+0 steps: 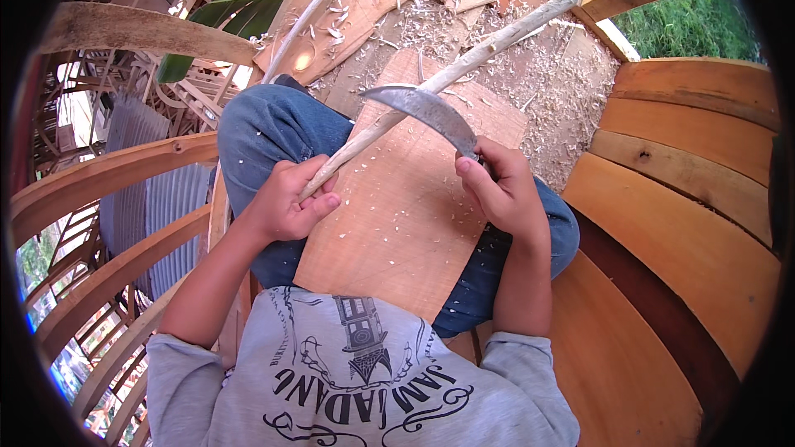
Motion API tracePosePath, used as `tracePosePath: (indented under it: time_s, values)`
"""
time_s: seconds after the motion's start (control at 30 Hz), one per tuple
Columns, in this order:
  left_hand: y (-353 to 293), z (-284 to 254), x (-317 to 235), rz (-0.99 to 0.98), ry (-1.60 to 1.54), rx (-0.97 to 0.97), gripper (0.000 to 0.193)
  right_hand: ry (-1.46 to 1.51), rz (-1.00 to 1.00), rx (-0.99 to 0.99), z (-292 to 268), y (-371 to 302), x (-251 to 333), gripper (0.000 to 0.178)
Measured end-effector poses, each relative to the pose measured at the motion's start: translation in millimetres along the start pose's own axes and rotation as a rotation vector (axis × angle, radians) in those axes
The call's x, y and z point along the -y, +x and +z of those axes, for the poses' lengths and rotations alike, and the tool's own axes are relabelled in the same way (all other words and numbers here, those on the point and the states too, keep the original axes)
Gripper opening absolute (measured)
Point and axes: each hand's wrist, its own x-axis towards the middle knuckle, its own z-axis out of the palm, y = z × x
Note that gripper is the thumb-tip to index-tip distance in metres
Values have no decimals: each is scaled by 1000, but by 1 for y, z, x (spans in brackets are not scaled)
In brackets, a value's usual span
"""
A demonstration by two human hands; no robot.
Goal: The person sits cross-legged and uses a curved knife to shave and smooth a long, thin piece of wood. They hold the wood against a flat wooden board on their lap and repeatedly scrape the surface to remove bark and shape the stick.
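My left hand (296,199) is closed round the near end of a long, pale peeled stick (460,66), which slants away up to the right. In my right hand (503,186) is a curved, sickle-like knife (431,108); my fingers wrap its handle and hide most of it. The grey blade lies across the stick, well ahead of my left hand, its tip pointing left. Below them a flat wooden board (397,228) rests across my lap, with a few small chips on it.
Wood shavings (551,74) litter the floor beyond the board. Loose planks (364,21) lie at the far left, near a thin pale stick (310,12). A slatted railing (116,174) curves along my left, and a wall of wooden boards (687,165) stands on my right.
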Motion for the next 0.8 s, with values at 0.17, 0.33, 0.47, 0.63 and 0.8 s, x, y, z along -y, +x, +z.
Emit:
tracePosePath:
  time_s: [0.17,0.33,0.47,0.63,0.8]
  values:
    - [1,0,-4,-20,18,20,22,234,112,-218,3,5,5,26]
    - [3,-1,-7,-23,10,37,21,121,103,-218,-1,4,5,27]
    - [1,0,-5,-41,24,34,22,12,2,-193,17,5,-4,29]
    - [2,1,-4,-40,12,30,23,252,155,-307,-1,13,9,29]
    - [3,0,-5,-47,22,25,25,-77,-76,-153,28,9,-5,31]
